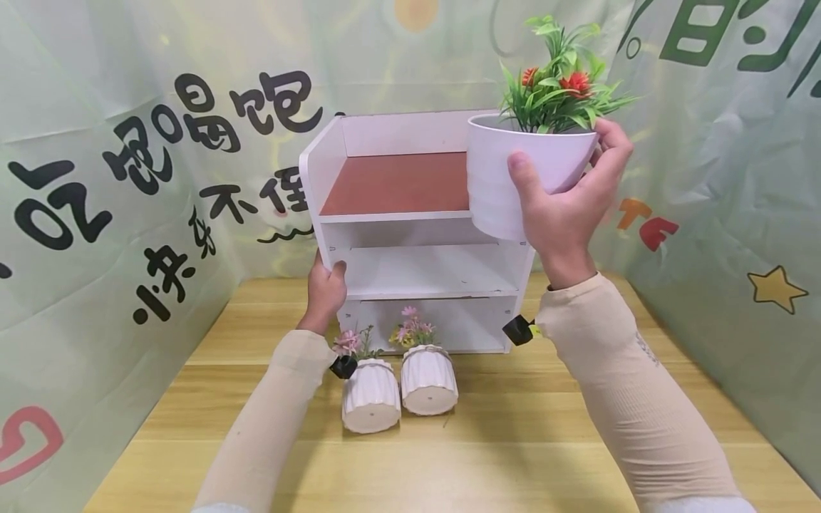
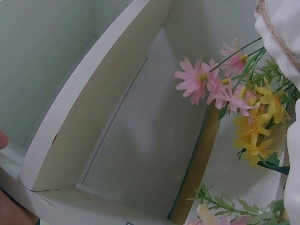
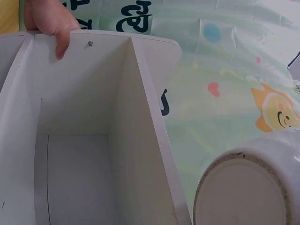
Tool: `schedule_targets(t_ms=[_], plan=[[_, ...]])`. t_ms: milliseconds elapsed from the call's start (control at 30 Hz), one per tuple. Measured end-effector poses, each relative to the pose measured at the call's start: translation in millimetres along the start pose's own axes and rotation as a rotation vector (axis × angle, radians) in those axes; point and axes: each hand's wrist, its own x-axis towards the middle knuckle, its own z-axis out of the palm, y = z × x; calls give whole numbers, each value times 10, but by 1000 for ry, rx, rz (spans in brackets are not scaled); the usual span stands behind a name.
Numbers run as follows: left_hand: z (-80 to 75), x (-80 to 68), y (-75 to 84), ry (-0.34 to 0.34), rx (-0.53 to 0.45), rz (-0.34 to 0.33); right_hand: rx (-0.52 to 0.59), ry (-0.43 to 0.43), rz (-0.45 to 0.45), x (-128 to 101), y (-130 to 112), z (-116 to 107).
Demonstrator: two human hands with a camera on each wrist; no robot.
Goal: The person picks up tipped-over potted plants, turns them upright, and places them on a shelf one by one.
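Observation:
A white three-tier shelf [image 1: 423,271] with a reddish-brown top board [image 1: 398,184] stands on the table. My left hand [image 1: 325,288] grips its left side panel, thumb on the inner face; the right wrist view shows that hand [image 3: 51,21] on the panel edge. My right hand [image 1: 573,203] holds a white flowerpot [image 1: 497,178] with green leaves and red flowers [image 1: 575,84], thumb in front and fingers round the far side. The pot is raised before the shelf's top right end; its round base [image 3: 241,194] shows from below. Whether it touches the shelf I cannot tell.
Two small white fluted pots [image 1: 370,399] [image 1: 428,381] lie on their sides before the shelf, bases towards me. Their pink and yellow flowers [image 2: 255,122] point at the lowest tier. Printed cloth walls [image 1: 115,214] enclose the wooden table [image 1: 513,442] on the left, back and right.

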Motion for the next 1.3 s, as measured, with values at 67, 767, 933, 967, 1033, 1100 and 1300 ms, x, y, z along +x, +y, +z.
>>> schedule_targets(t_ms=[67, 767, 933, 967, 1033, 1100, 1300], plan=[[-1, 1, -3, 0, -2, 2, 8, 2, -3, 0, 7, 10], [16, -2, -22, -3, -27, -7, -102, -52, 10, -36, 118, 138], [10, -7, -27, -4, -17, -10, -141, -61, -11, -37, 147, 183], [10, -8, -24, -3, -21, -6, -150, -62, -18, -36, 152, 191], [12, -7, -18, 1, -28, 4, -168, -69, -22, -35, 157, 205], [17, -5, -13, 7, -35, 13, -184, -74, -24, -37, 164, 218], [17, -3, -15, 10, -48, 10, -218, -83, -20, -53, 202, 260]])
